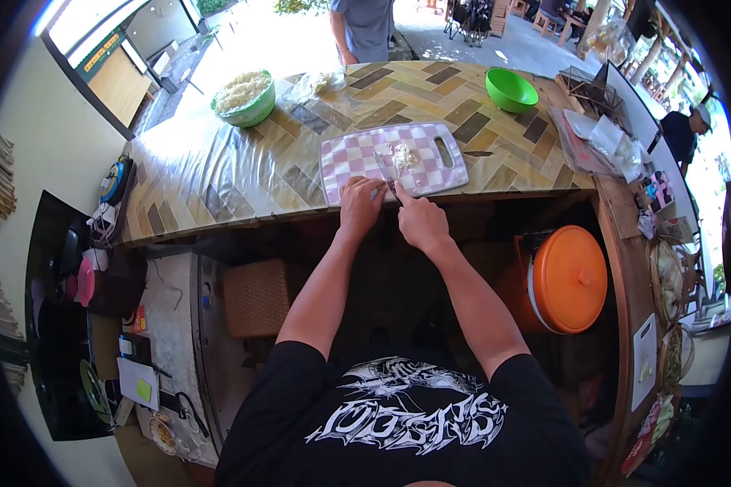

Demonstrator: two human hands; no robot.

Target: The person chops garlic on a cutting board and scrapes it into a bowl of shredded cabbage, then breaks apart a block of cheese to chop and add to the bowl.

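A pink-and-white checked cutting board (430, 170) lies on the tiled counter (244, 174) in front of me. A small pile of chopped white pieces (404, 156) sits near its middle. My right hand (421, 221) grips a knife at the board's near edge, its blade (394, 180) reaching toward the pile. My left hand (361, 203) rests curled on the board's near edge, fingertips beside the blade. Whether it holds a piece is hidden.
A green bowl heaped with white shreds (244, 96) stands far left; an empty green bowl (511, 88) far right. Clear bags (601, 142) lie at the right end. An orange-lidded pot (567, 278) sits below. A person in grey (364, 28) stands across the counter.
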